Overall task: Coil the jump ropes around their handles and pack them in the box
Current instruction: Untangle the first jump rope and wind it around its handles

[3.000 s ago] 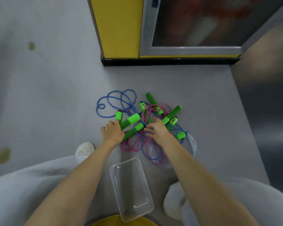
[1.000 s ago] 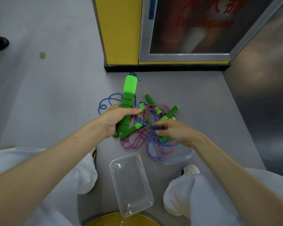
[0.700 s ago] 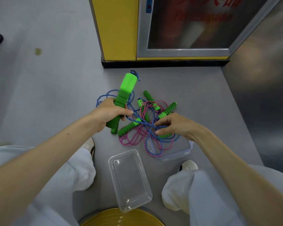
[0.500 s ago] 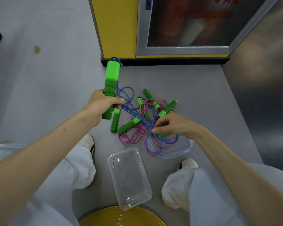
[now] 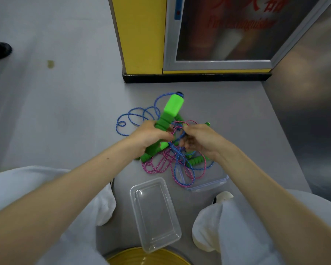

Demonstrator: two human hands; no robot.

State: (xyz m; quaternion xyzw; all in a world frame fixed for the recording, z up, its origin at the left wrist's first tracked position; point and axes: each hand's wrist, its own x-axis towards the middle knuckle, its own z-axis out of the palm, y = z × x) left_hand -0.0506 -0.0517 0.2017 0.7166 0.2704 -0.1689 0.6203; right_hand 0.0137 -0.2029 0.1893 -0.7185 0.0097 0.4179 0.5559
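Observation:
A tangle of jump ropes lies on the grey floor: a blue rope point(image 5: 134, 119) looping to the left and a pink rope point(image 5: 157, 167) spread toward me, with several green handles among them. My left hand point(image 5: 147, 136) grips a green foam handle point(image 5: 170, 111) that tilts up and away from me. My right hand point(image 5: 201, 138) pinches rope strands just right of that handle. A clear plastic box point(image 5: 155, 215) sits open near my knees. A second clear piece, its lid point(image 5: 208, 182), lies partly under the ropes.
A yellow and black-based cabinet point(image 5: 141, 35) with a glass door stands just behind the ropes. A grey wall point(image 5: 304, 111) closes the right side. My white-trousered knees flank the box, a yellow round rim point(image 5: 147, 258) shows at the bottom, and a dark shoe point(image 5: 0, 50) at far left.
My left hand brought the green handle back right and down toward the pile. My right hand rose from the pile and met it, holding rope strands beside the handle.

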